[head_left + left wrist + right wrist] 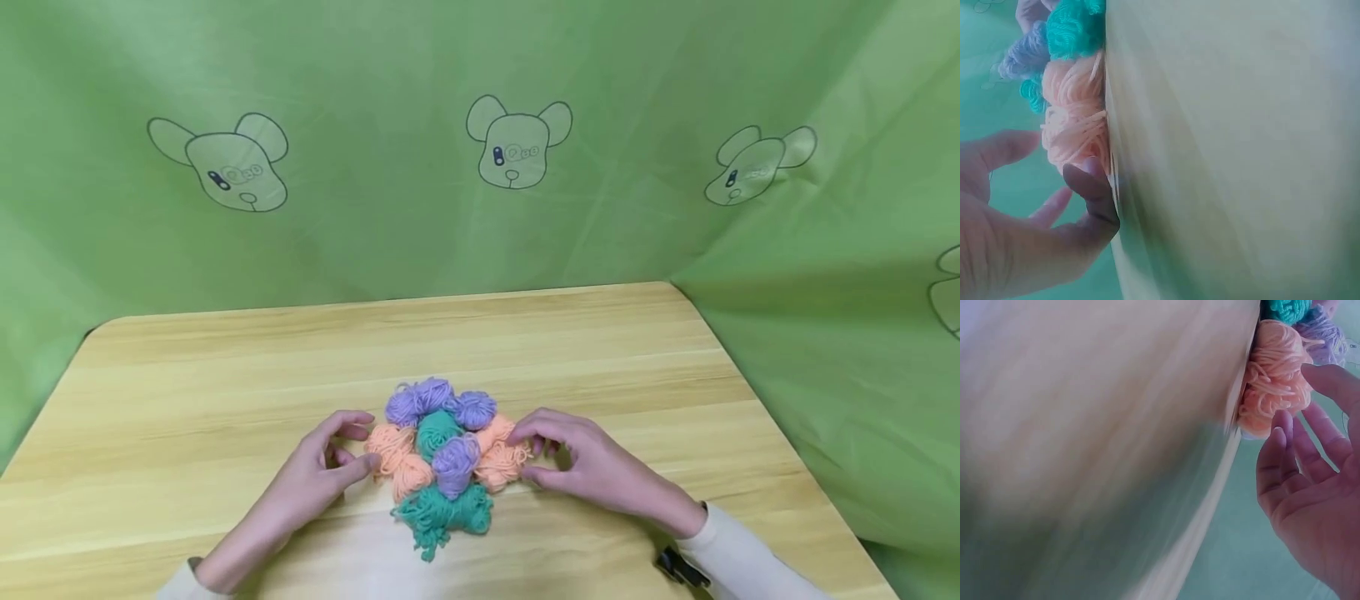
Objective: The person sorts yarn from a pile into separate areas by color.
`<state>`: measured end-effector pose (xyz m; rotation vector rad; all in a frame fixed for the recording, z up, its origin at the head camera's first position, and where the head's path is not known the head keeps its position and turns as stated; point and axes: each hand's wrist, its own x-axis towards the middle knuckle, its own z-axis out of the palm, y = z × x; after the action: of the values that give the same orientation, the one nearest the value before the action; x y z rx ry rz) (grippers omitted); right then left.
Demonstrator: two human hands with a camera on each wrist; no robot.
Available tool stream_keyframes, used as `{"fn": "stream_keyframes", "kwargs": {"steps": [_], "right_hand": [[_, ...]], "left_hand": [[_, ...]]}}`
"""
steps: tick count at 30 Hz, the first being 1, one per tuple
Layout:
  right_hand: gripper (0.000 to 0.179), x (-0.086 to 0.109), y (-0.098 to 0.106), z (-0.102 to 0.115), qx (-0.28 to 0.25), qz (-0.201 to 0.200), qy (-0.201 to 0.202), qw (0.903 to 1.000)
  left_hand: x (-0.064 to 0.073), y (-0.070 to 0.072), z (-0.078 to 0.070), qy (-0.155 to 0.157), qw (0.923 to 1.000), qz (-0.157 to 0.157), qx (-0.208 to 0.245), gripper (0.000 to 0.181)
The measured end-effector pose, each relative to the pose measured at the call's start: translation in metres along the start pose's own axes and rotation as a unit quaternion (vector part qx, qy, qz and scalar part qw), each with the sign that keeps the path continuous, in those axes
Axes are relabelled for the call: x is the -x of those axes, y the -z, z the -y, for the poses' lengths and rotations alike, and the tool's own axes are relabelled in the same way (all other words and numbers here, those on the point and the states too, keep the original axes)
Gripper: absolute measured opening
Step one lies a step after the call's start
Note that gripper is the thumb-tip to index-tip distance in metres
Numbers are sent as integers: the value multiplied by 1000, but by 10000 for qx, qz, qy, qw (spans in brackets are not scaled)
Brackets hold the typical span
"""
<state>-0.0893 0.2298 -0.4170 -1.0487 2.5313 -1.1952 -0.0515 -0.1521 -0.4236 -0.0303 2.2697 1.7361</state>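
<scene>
A compact pile of yarn bundles lies on the wooden table in the head view. Purple yarn (420, 402) is at its far side, and a green bundle (438, 433) sits in the middle. Another purple bundle (455, 465) rests on top, with tasselled green yarn (444, 512) at the near side. My left hand (322, 467), fingers loosely bent, has its fingertips at the peach yarn (397, 458) on the left. On the opposite side, my right hand (588, 462) reaches the other peach yarn (502, 465) with relaxed fingers. Neither hand plainly grips a bundle.
The light wooden tabletop (225, 375) extends around the pile. A green curtain (375, 233) printed with bear heads hangs behind and to the right of it. A small black clip-like object (681, 568) is by the right sleeve (742, 554).
</scene>
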Motion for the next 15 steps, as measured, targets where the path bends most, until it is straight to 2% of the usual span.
{"fn": "stream_keyframes", "kwargs": {"steps": [8,15], "right_hand": [[33,-2,-3,0,104,151,-120,9998],[29,-1,-4,1,151,343,-247,9990]], "left_hand": [[-4,-6,-3,154,9998,-92,-9,58],[-6,-8,-4,161,9995,-58,-248,40]]}}
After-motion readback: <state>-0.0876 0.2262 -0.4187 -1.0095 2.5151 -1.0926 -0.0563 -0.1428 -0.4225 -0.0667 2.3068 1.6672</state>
